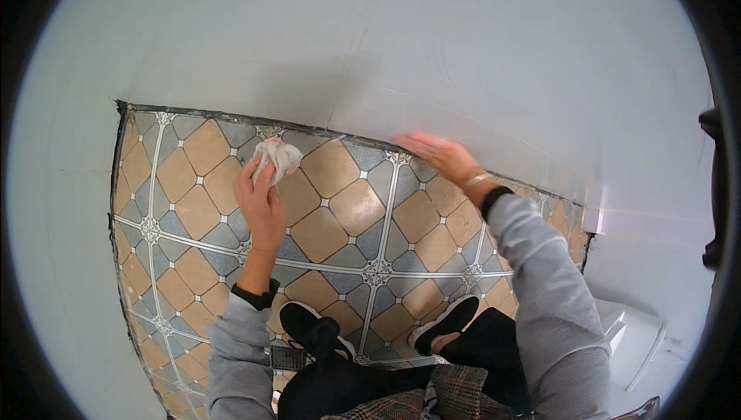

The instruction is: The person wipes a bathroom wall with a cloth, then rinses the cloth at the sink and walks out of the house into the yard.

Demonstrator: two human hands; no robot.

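Observation:
My left hand (261, 203) grips a crumpled whitish cloth (280, 156) with some pink on it, held over the patterned tile floor (324, 234). Whether the cloth touches the tiles I cannot tell. To the right, my right hand (437, 156) is stretched out flat beside the pale wall (451, 43), near its bottom edge. Its fingers are blurred and look empty. Along the foot of the wall runs a dark, rough joint (243, 119), beyond the cloth. A light band circles my right wrist.
My feet, in black shoes (307, 321) with white soles, stand on the tiles. A dark floor grate (288, 357) lies beside the left shoe. Another pale wall (63, 217) bounds the floor at left. At lower right is a white fixture (628, 339).

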